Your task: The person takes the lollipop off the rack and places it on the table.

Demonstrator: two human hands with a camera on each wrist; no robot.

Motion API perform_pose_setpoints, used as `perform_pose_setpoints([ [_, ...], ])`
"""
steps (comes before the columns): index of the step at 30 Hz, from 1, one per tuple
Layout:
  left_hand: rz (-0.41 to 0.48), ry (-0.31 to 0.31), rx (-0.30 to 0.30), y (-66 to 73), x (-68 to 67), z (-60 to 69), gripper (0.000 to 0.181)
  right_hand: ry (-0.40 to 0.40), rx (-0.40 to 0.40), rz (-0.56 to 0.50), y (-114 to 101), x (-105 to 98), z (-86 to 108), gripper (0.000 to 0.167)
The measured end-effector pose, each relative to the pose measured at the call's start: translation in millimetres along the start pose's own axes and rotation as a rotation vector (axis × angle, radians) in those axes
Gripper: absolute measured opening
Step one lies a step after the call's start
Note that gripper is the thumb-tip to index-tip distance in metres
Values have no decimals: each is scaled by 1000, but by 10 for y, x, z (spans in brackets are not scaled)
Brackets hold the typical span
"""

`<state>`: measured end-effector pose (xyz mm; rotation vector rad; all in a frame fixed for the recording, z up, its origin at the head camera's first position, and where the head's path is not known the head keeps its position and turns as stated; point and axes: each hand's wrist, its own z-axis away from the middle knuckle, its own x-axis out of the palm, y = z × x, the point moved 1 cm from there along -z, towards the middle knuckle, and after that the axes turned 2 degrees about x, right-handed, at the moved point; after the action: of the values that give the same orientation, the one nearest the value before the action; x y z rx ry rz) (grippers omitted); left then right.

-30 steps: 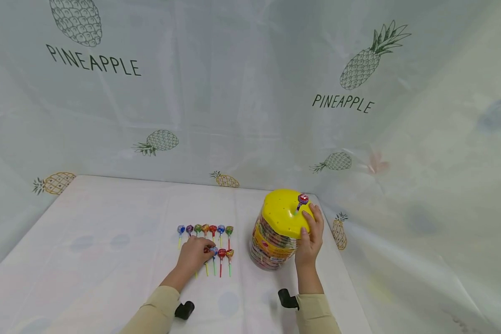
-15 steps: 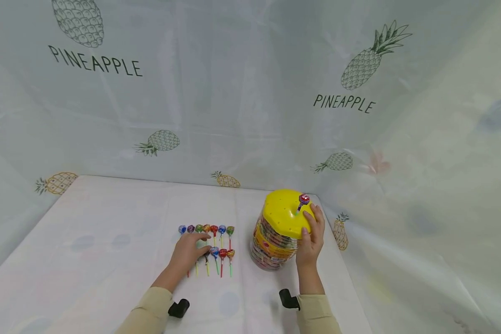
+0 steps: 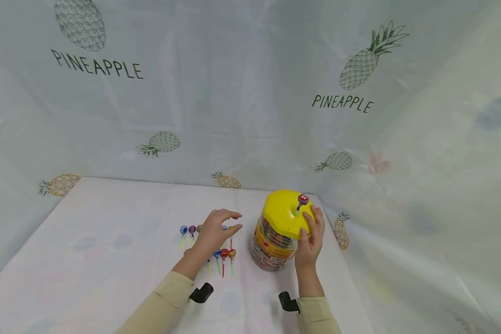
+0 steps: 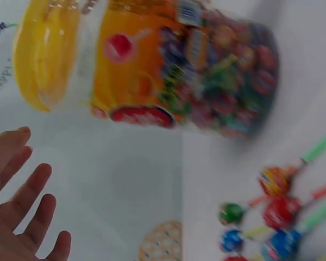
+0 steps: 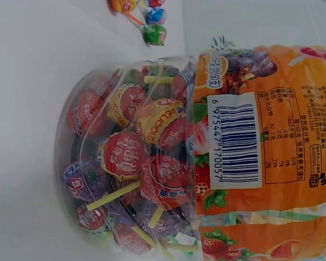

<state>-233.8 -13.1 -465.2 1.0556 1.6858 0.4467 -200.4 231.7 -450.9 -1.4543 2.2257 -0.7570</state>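
Observation:
A clear jar of wrapped lollipops with a yellow lid stands on the table's right side, slightly tilted in view. One lollipop sticks up from the lid. My right hand grips the lid's right edge with fingers and thumb. In the air above the lollipop rows, my left hand has thumb and fingers apart and holds nothing; it hides part of the rows. The left wrist view shows its spread fingers near the yellow lid. Several lollipops lie in two rows left of the jar.
A white table with faint dots bears everything. Pineapple-printed sheeting hangs behind it and along the right side. Lollipops fill the jar's lower part, below an orange label with a barcode.
My left hand moved left off the near row, leaving its lollipops lying, then rose and went right toward the jar. My right hand stays on the lid.

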Motion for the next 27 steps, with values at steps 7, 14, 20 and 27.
perform_pose_setpoints([
  [7, 64, -20, 85, 489, 83, -299, 29, 19, 5, 38, -26, 12, 28, 36],
  [14, 87, -62, 137, 867, 207, -512, 32, -13, 2, 14, -6, -35, 41, 34],
  [20, 137, -78, 187, 1032, 291, -621, 36, 1, 75, -118, 32, -75, 69, 31],
  [27, 175, -85, 210, 1218, 319, -669, 37, 26, 75, -222, 62, -84, 85, 33],
])
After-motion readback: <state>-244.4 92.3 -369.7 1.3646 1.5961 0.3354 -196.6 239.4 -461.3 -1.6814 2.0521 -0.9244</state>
